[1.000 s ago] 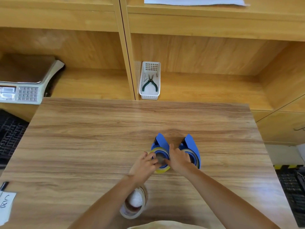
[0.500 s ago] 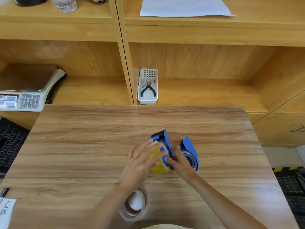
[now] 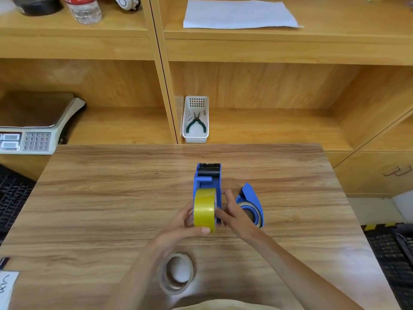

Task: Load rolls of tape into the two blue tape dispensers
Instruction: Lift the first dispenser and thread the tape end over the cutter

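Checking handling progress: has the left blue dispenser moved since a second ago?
Yes. The left dispenser was tipped up from lying flat beside the right dispenser, whose pose looks unchanged.

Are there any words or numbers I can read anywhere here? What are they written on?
None can be read for sure.
Paper note at the table's left edge: handwritten marks, cut off and unclear.
Scale: keypad and display windows, too small and blurred to read.
Bottle on the top shelf: red label, print too blurred.
White sheet on the shelf: no print visible.
Yellow tape roll and blue dispensers: no lettering visible.
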The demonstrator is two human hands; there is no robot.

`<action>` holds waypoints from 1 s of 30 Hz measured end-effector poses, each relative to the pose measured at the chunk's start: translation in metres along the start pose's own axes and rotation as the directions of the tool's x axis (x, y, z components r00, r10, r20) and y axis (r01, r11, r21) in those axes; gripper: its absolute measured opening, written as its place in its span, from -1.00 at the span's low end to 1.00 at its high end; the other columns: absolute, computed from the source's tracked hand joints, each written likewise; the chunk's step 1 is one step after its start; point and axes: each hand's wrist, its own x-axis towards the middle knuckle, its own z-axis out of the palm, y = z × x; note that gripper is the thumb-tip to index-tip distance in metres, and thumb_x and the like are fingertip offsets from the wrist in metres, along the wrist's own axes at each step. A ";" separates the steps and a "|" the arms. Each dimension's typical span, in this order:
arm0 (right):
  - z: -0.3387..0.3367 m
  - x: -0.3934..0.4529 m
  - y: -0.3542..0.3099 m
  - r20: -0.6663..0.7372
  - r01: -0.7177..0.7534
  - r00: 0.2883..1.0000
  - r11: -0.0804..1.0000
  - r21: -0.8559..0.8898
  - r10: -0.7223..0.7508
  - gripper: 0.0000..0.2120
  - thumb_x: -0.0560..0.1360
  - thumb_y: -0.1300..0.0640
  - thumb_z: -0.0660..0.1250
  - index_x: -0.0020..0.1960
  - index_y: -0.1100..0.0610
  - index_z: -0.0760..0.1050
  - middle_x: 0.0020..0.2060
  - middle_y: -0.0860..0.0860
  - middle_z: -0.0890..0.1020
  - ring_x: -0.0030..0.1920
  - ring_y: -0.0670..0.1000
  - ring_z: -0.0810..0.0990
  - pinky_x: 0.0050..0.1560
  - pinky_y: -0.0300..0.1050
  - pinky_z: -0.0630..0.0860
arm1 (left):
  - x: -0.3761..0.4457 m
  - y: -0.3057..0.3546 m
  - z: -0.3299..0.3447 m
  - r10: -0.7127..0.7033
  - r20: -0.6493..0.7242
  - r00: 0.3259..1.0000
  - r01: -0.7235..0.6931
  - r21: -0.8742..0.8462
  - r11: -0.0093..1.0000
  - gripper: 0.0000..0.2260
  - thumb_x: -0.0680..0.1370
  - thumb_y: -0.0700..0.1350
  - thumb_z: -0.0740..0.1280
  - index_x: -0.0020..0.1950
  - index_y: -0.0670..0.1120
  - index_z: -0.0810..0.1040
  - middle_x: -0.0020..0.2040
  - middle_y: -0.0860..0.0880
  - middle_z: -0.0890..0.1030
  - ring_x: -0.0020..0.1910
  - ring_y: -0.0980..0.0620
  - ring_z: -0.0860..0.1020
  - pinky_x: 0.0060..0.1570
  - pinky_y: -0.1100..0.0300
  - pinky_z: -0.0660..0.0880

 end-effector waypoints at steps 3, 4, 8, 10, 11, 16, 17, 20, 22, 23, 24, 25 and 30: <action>-0.001 -0.002 -0.010 0.020 0.024 1.000 0.998 -0.052 -0.023 -0.65 0.60 0.08 0.27 0.32 0.04 0.25 0.01 -0.02 0.68 -0.04 0.09 0.66 -0.06 -0.02 0.60 | -0.003 0.003 -0.003 0.013 0.014 1.000 -0.012 -0.007 1.000 -0.43 0.32 -0.31 0.50 0.28 -0.08 0.42 0.04 0.11 0.72 0.03 0.16 0.66 -0.06 0.31 0.55; -0.001 -0.002 -0.012 0.025 0.030 0.999 0.996 -0.083 -0.028 -0.64 0.59 0.06 0.28 0.33 0.05 0.25 0.09 0.01 0.65 0.01 0.17 0.65 -0.01 0.06 0.61 | -0.004 0.001 -0.004 0.012 0.013 1.000 -0.011 -0.024 1.000 -0.39 0.28 -0.23 0.51 0.30 -0.08 0.42 0.06 0.09 0.71 0.06 0.15 0.65 -0.04 0.28 0.55; -0.008 -0.002 -0.015 0.015 0.039 0.999 0.970 -0.242 -0.036 -0.65 0.56 -0.02 0.33 0.30 -0.09 0.32 0.03 -0.13 0.61 -0.09 0.05 0.62 -0.07 -0.08 0.57 | -0.007 -0.003 -0.001 0.003 -0.018 1.000 -0.004 -0.086 0.996 -0.40 0.20 -0.16 0.51 0.22 -0.10 0.45 -0.02 0.08 0.73 -0.02 0.15 0.67 -0.10 0.27 0.57; -0.012 -0.004 -0.019 0.000 0.037 0.999 0.968 -0.247 -0.038 -0.69 0.57 -0.03 0.30 0.30 -0.15 0.36 0.05 -0.18 0.58 -0.02 -0.11 0.58 0.03 -0.16 0.53 | -0.009 -0.005 -0.002 0.011 -0.039 0.999 -0.016 -0.124 0.992 -0.41 0.21 -0.15 0.51 0.23 -0.11 0.48 -0.01 0.04 0.73 -0.01 0.10 0.66 -0.09 0.23 0.58; -0.012 -0.004 -0.024 -0.010 0.038 0.999 0.979 -0.201 -0.040 -0.69 0.58 -0.01 0.28 0.31 -0.15 0.37 0.09 -0.19 0.58 0.07 -0.15 0.56 0.09 -0.21 0.50 | -0.009 -0.006 -0.004 0.007 -0.050 0.999 -0.014 -0.134 0.991 -0.41 0.22 -0.14 0.52 0.23 -0.11 0.50 0.01 0.02 0.72 0.02 0.07 0.65 -0.06 0.20 0.59; -0.011 0.008 -0.046 -0.140 0.009 0.990 0.997 0.072 0.001 -0.61 0.57 -0.12 0.20 0.40 -0.15 0.35 0.28 -0.11 0.55 0.28 -0.17 0.50 0.19 -0.17 0.51 | -0.011 -0.008 -0.006 0.005 -0.061 0.998 -0.011 -0.100 0.995 -0.45 0.29 -0.13 0.54 0.26 -0.14 0.56 0.18 -0.19 0.63 0.17 -0.12 0.58 0.16 -0.05 0.50; -0.010 0.011 -0.047 -0.158 -0.004 0.987 0.997 0.081 0.017 -0.63 0.57 -0.13 0.22 0.37 -0.17 0.37 0.26 -0.11 0.56 0.26 -0.18 0.51 0.20 -0.14 0.51 | -0.011 -0.007 -0.005 0.019 -0.070 0.997 -0.025 -0.082 0.996 -0.50 0.31 -0.13 0.53 0.24 -0.14 0.59 0.20 -0.23 0.62 0.18 -0.14 0.57 0.19 -0.08 0.48; -0.007 0.016 -0.046 -0.179 -0.015 0.983 0.995 0.100 0.033 -0.70 0.58 0.02 0.29 0.31 -0.07 0.41 0.21 -0.05 0.60 0.18 -0.17 0.57 0.08 -0.22 0.52 | -0.011 -0.004 -0.002 0.046 -0.112 0.993 -0.053 -0.062 0.997 -0.54 0.30 -0.01 0.59 0.13 -0.16 0.67 0.20 -0.19 0.63 0.18 -0.11 0.59 0.13 0.03 0.55; -0.005 0.017 -0.046 -0.190 0.000 0.982 0.993 0.117 0.022 -0.70 0.60 0.08 0.28 0.32 -0.02 0.40 0.20 -0.03 0.61 0.17 -0.14 0.59 0.03 -0.28 0.52 | -0.013 -0.002 0.001 0.033 -0.134 0.990 -0.045 -0.090 0.995 -0.51 0.25 0.08 0.61 0.07 -0.15 0.71 0.20 -0.15 0.65 0.18 -0.08 0.61 0.05 0.12 0.57; -0.005 0.017 -0.045 -0.199 0.003 0.980 0.992 0.127 0.023 -0.68 0.60 0.09 0.27 0.34 0.00 0.38 0.21 -0.02 0.60 0.18 -0.12 0.58 0.03 -0.28 0.52 | -0.013 -0.001 0.002 0.025 -0.145 0.989 -0.040 -0.105 0.994 -0.51 0.23 0.11 0.61 0.05 -0.15 0.72 0.20 -0.15 0.65 0.18 -0.07 0.61 0.04 0.14 0.56; -0.005 0.017 -0.044 -0.207 0.004 0.978 0.992 0.129 0.023 -0.67 0.60 0.09 0.27 0.35 0.01 0.37 0.21 -0.01 0.60 0.20 -0.10 0.58 0.03 -0.27 0.52 | -0.013 0.000 0.003 0.018 -0.157 0.987 -0.036 -0.116 0.993 -0.51 0.22 0.13 0.61 0.02 -0.14 0.73 0.20 -0.15 0.66 0.18 -0.05 0.62 0.02 0.15 0.56; -0.005 0.016 -0.043 -0.214 0.009 0.977 0.992 0.128 0.019 -0.66 0.60 0.10 0.27 0.36 0.03 0.36 0.21 -0.01 0.60 0.20 -0.09 0.58 0.03 -0.26 0.52 | -0.013 0.001 0.004 0.012 -0.168 0.986 -0.033 -0.120 0.992 -0.52 0.22 0.15 0.61 -0.01 -0.14 0.74 0.18 -0.15 0.66 0.16 -0.03 0.62 0.01 0.17 0.56; -0.006 0.014 -0.044 -0.244 0.037 0.970 0.994 0.103 -0.011 -0.66 0.61 0.13 0.26 0.37 0.07 0.34 0.18 -0.04 0.62 0.18 -0.08 0.59 0.06 -0.20 0.53 | -0.010 0.009 0.010 -0.021 -0.180 0.983 0.007 -0.080 0.997 -0.66 0.31 0.10 0.53 -0.10 -0.13 0.75 0.05 -0.07 0.68 0.02 0.07 0.65 -0.04 0.19 0.53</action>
